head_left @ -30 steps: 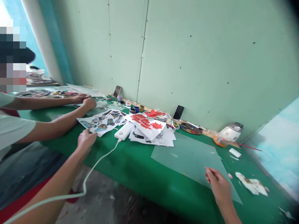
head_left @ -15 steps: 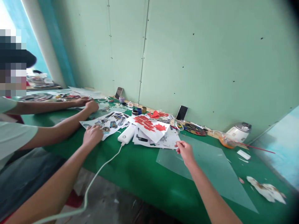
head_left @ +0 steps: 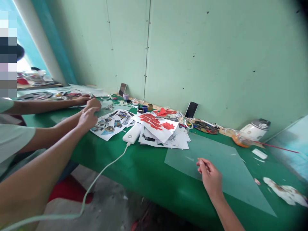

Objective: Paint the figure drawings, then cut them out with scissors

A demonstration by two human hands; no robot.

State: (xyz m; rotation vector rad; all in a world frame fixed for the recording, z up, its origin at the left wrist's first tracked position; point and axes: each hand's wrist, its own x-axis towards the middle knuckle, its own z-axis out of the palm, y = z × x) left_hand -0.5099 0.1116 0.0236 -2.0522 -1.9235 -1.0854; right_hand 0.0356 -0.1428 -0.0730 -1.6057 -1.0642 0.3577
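My left hand [head_left: 88, 118] is over the left edge of a sheet of printed cut-out pictures [head_left: 112, 123], beside a co-worker's hand [head_left: 94, 103]. Its fingers look stretched out, with nothing seen in them. My right hand [head_left: 210, 176] is over a clear plastic sheet [head_left: 223, 157] on the green tabletop, thumb against curled fingers. Whether something small is pinched there cannot be made out. Between my hands, a white paper with red painted shapes [head_left: 154, 125] lies on other printed papers [head_left: 181, 139]. A white power bank [head_left: 132, 134] with a cable touches this pile.
Along the wall are paint jars [head_left: 145, 108], a leaning phone [head_left: 192, 109], a tape roll [head_left: 189, 124] and a stained palette [head_left: 205, 127]. To the right are a white appliance [head_left: 253, 130], an orange-stained container [head_left: 240, 140], an eraser-like block [head_left: 260, 154] and a crumpled tissue [head_left: 285, 191]. The white cable [head_left: 103, 171] hangs off the front edge.
My left hand has moved left off the printed sheet's middle toward the co-worker's hand. My right hand has left the paper pile's corner and come nearer, over the clear sheet. The view has shifted slightly.
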